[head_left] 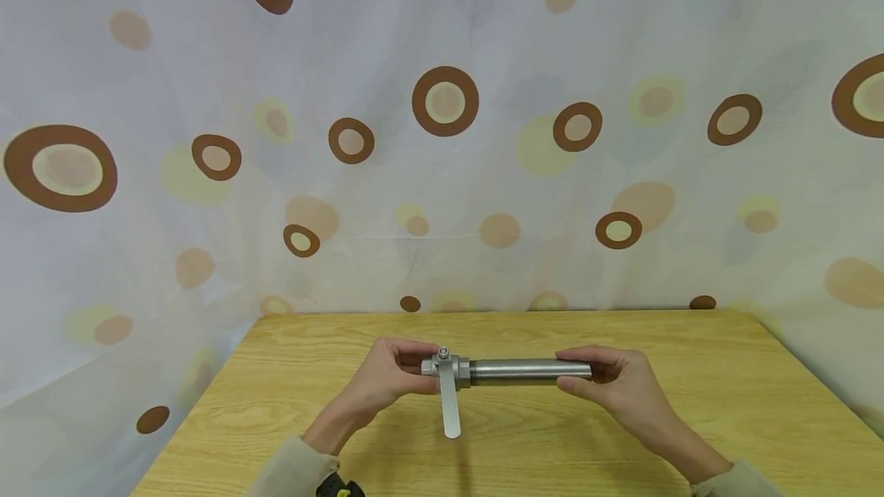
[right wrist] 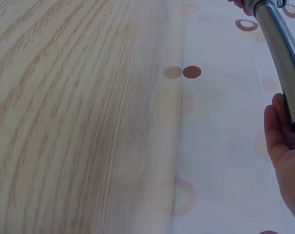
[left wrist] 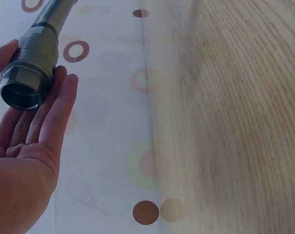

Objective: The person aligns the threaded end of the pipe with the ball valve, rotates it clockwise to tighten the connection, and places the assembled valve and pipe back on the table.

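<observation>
A steel ball valve with a flat lever is held above the table, the lever pointing toward me. A straight metal pipe runs from the valve's right hex end, the two in one line. My left hand grips the valve's left end between thumb and fingers. In the left wrist view the valve shows an open, threaded end, with the left hand under it. My right hand pinches the pipe's right end. The right wrist view shows the pipe resting against the right hand's fingers.
A wood-grain table lies below both hands. Behind it and at the sides hangs a pale curtain with brown and cream circles. A dark wristband sits at the left wrist.
</observation>
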`<state>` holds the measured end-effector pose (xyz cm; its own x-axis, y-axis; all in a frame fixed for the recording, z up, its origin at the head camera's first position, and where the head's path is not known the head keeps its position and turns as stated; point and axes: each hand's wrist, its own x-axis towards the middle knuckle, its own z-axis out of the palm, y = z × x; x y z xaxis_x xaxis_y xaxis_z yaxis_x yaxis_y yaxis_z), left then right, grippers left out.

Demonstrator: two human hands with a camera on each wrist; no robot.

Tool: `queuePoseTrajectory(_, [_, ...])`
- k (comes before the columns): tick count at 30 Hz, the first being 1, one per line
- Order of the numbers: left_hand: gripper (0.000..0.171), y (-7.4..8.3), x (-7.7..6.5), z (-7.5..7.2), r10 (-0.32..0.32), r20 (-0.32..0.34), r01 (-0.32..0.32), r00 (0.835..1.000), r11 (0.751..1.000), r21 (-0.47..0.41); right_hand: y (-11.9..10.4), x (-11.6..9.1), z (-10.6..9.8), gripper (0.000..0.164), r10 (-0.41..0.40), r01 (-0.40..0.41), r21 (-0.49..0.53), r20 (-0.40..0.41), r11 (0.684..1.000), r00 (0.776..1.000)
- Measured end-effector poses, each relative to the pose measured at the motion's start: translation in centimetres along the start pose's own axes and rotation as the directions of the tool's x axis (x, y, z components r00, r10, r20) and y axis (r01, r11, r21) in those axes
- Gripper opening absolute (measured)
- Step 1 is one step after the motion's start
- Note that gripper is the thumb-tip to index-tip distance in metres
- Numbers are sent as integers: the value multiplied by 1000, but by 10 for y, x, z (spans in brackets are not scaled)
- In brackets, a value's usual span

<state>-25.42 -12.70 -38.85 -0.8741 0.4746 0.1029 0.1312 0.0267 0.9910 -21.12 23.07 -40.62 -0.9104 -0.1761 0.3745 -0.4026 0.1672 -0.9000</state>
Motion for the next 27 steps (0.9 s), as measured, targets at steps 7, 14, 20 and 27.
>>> queuePoseTrajectory(7, [47,-3,0,0,-16,-14,16,1000,1000,-17,-2,0,0,34,28,-28,1,10,1000,1000])
queuePoseTrajectory(14, [47,-6,1,1,-23,-16,22,1000,998,-54,-3,3,0,29,19,-17,-19,82,1000,996])
queuePoseTrajectory(20, [45,-9,0,1,-28,-15,27,999,996,-86,-3,6,-2,26,42,-37,-32,164,999,986])
queuePoseTrajectory(27, [46,-11,0,3,-39,-22,36,999,992,-122,-2,8,-1,30,47,-60,42,261,997,964])
